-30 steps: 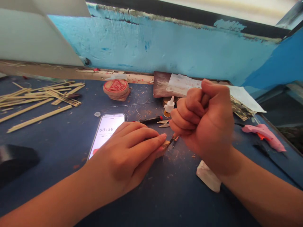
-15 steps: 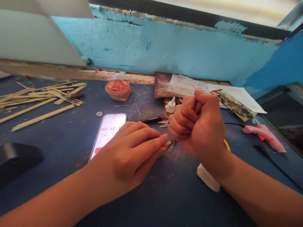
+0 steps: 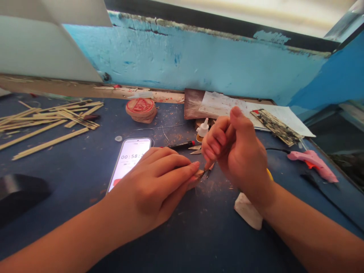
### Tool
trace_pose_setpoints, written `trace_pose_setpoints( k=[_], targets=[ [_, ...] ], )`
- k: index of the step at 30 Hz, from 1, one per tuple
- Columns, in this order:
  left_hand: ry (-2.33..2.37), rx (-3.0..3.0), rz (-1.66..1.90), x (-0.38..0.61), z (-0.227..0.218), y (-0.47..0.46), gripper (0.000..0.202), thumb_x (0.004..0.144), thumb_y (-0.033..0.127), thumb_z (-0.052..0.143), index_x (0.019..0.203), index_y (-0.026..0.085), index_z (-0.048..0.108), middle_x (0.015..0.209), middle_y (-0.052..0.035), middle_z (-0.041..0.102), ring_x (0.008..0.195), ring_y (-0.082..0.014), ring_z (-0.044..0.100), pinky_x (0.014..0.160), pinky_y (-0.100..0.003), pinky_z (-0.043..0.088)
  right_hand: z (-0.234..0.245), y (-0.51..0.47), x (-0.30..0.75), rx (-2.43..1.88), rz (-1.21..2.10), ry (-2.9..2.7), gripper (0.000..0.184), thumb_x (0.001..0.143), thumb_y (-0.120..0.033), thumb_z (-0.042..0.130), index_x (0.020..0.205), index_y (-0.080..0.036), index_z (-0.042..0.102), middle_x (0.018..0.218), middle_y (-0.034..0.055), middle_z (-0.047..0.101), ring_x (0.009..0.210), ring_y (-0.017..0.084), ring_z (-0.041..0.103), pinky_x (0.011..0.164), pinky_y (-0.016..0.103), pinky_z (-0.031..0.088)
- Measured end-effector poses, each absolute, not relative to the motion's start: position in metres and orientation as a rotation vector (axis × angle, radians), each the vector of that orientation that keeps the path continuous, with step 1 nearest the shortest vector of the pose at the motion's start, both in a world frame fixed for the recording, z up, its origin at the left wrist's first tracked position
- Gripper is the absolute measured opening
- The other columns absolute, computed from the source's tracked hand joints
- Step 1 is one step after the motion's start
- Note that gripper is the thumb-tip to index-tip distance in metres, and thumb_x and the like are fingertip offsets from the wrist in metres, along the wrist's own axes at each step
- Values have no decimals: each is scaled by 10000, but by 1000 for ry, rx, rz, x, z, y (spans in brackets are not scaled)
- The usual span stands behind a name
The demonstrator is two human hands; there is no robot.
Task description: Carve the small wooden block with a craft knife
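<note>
My left hand, palm down with its fingers pressed together, grips a small wooden piece, of which only a light end shows past the fingertips. To its right, my right hand is closed with the thumb raised; what it holds is hidden. A thin dark tip shows between the two hands, touching or very near the wood. Just behind them lie the pointed metal blades of a cutting tool, a black marker with a red end, and a small glue bottle with a white nozzle.
A phone showing a timer lies partly under my left hand. Bamboo sticks are piled at left, near a dark object. Behind sits a round wooden block with red marks. A pink glue gun and a whitish piece lie at right.
My right hand has tilted and its fingers have loosened slightly, moving a little left. My left hand stays nearly in place. The whole view has shifted slightly.
</note>
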State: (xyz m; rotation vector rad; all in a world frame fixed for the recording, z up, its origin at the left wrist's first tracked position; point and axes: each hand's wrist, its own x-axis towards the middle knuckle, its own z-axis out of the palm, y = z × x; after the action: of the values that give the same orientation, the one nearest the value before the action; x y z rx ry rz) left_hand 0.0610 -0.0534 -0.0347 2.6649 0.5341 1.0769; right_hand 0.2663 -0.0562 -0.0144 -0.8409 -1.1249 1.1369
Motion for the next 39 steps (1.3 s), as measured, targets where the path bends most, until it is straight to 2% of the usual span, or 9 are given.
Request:
trace_pose_setpoints(
  k=[3,5,7,11,14,23,30,35,39],
  targets=[
    [528,2673,1077,60,-36,-53,206,1064,91,640,1219,88,775,1083,-86,811,943,-207,687,866,-399,578,-17,-60,281,-1020,847,-1419,486,1140,-584,528,829,-223,625,744,-7,628,578,108,638,552,262,514],
    [531,2668,1092,61,-36,-53,201,1064,93,644,1216,87,774,1080,-86,810,940,-206,684,874,-402,580,-16,-62,289,-1120,640,-1595,253,1169,-439,529,1032,-240,603,783,-39,656,548,89,671,542,252,518],
    [546,2663,1084,61,-36,-54,199,1067,101,646,1221,92,772,1083,-84,809,944,-206,683,876,-401,581,-14,-64,293,-1142,526,-1704,61,1150,-300,575,1125,-257,540,775,-71,669,521,93,700,504,245,517],
    [544,2660,1073,60,-35,-55,206,1072,100,640,1236,98,765,1091,-80,809,953,-203,685,887,-397,577,-13,-69,292,-1147,280,-1799,158,1103,-231,652,1032,-263,515,668,-103,598,506,92,716,419,227,453],
    [535,2656,1084,60,-36,-55,199,1077,102,634,1224,95,768,1089,-82,807,960,-202,680,882,-388,573,-15,-73,287,-1153,129,-1778,186,1093,-214,669,1014,-263,508,704,-100,558,532,75,724,388,228,389],
    [514,2669,1118,62,-35,-54,145,1076,105,634,1125,94,770,1077,-98,811,949,-211,692,855,-382,579,-31,-69,282,-1069,-98,-1951,182,1065,-240,679,987,-265,516,713,-88,579,508,87,585,447,268,373],
    [534,2659,1098,60,-38,-53,200,1086,115,623,1220,93,770,1081,-81,813,945,-210,690,868,-410,580,-16,-72,290,-1161,137,-1690,170,1122,-257,631,1005,-272,509,640,-92,585,498,106,698,430,268,414],
    [539,2661,1083,61,-37,-53,202,1083,117,630,1222,87,773,1082,-83,814,943,-209,694,861,-409,577,-22,-71,291,-1136,166,-1726,181,1111,-222,639,1011,-276,497,671,-91,615,484,92,699,394,260,379],
    [535,2666,1068,61,-35,-53,198,1078,115,637,1217,95,776,1093,-85,812,928,-203,696,851,-404,571,-30,-67,289,-1151,171,-1807,201,1088,-214,650,1009,-275,476,680,-102,629,509,89,692,450,256,427]
  ],
)
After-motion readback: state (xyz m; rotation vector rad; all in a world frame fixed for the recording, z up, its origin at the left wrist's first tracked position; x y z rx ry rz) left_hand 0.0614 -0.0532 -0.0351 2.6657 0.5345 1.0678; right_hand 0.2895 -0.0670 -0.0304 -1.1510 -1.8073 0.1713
